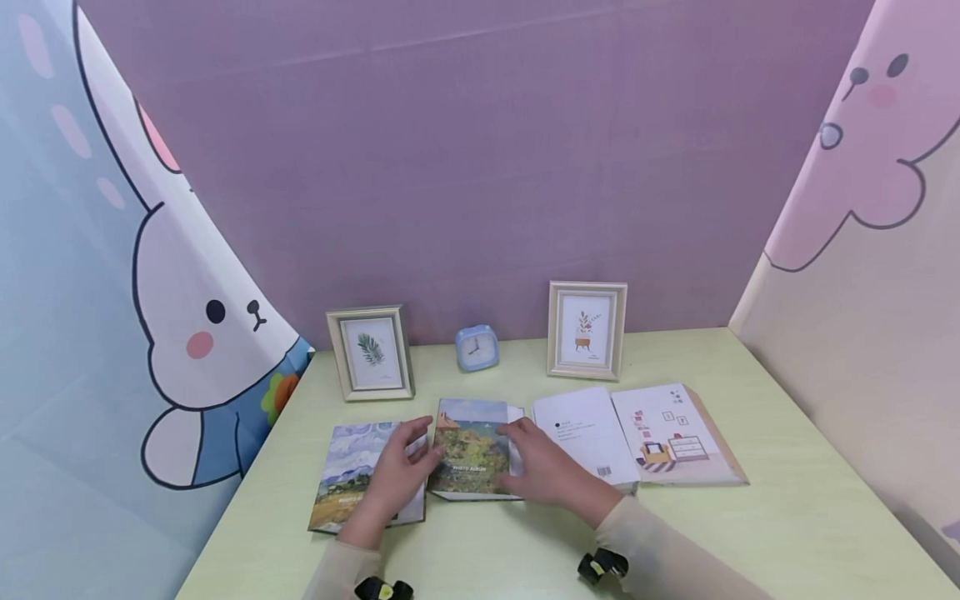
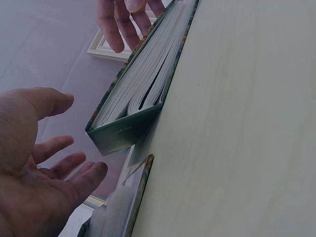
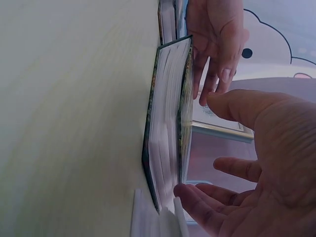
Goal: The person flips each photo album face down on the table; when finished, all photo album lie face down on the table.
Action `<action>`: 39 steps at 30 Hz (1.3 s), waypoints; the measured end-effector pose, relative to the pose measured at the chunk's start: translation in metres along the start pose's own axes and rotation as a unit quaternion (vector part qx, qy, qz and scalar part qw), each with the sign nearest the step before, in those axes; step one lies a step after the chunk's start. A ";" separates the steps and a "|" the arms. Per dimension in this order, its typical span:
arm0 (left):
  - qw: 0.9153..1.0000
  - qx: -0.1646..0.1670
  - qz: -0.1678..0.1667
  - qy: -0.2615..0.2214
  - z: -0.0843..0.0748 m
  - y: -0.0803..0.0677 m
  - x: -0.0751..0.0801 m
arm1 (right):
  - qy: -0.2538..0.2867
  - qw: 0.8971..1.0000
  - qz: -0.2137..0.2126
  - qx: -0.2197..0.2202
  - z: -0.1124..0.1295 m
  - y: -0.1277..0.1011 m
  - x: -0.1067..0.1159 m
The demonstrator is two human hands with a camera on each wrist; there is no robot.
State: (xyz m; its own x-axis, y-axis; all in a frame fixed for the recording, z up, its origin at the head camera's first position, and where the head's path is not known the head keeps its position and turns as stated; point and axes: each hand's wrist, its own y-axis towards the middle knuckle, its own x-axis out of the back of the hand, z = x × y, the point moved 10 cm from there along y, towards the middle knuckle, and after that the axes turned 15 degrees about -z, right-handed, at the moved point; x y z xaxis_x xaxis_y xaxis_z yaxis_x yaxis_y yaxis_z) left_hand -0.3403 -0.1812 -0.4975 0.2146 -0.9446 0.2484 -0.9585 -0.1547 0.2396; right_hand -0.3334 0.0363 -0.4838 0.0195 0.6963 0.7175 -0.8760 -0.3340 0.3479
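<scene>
Hands flanking middle photo album point(image 1: 471, 448) on green table point(image 1: 787, 517): left hand point(image 1: 399, 473) and right hand point(image 1: 547, 468) both open, fingers relaxed, gripping nothing. Judged mid-positioning; next, close on both edges, squarely.

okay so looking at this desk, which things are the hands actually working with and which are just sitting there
In hand:
middle photo album
left hand, open beside its left edge
right hand, open at its right edge

Lying about:
left album
white booklet
illustrated booklet
two picture frames
blue clock
</scene>
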 end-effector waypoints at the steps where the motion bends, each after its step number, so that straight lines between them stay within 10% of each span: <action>1: 1.000 -0.001 0.001 0.003 0.001 0.000 -0.001 | -0.002 1.000 0.000 0.002 0.000 0.000 -0.001; 39: 0.994 0.009 0.058 0.097 0.019 -0.006 -0.014 | -0.086 0.996 -0.003 0.023 0.007 0.000 -0.012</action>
State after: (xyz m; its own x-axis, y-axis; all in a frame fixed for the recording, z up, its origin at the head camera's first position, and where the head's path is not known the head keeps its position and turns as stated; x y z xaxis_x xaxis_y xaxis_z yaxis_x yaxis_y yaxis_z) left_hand -0.3411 -0.1730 -0.5205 0.1339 -0.8832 0.4495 -0.9816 -0.0559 0.1826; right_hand -0.3303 0.0234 -0.4884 0.1102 0.5803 0.8069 -0.8522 -0.3625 0.3772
